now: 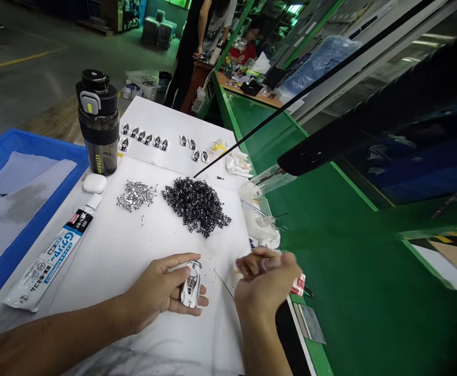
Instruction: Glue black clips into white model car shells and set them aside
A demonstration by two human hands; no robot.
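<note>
My left hand (pixel 156 291) holds a white toy car body (pixel 191 284) upright between thumb and fingers, above the white sheet (pixel 134 261). My right hand (pixel 263 282) is blurred, its fingers curled together on something small and slim. A thin wire (pixel 224 284) lies just left of it. Farther up the sheet stand a heap of small black parts (pixel 196 205) and a smaller heap of silver metal parts (pixel 135 195). A white tube of adhesive (pixel 46 262) lies left of my left hand.
A dark drinking bottle (pixel 98 123) and white earbud case (pixel 94 183) stand at the far left of the sheet, beside a blue tray (pixel 1 209) lined with white cloth. Rows of small printed pieces (pixel 142 137) lie beyond. A green conveyor bench (pixel 322 209) runs right; a person (pixel 197 42) stands behind.
</note>
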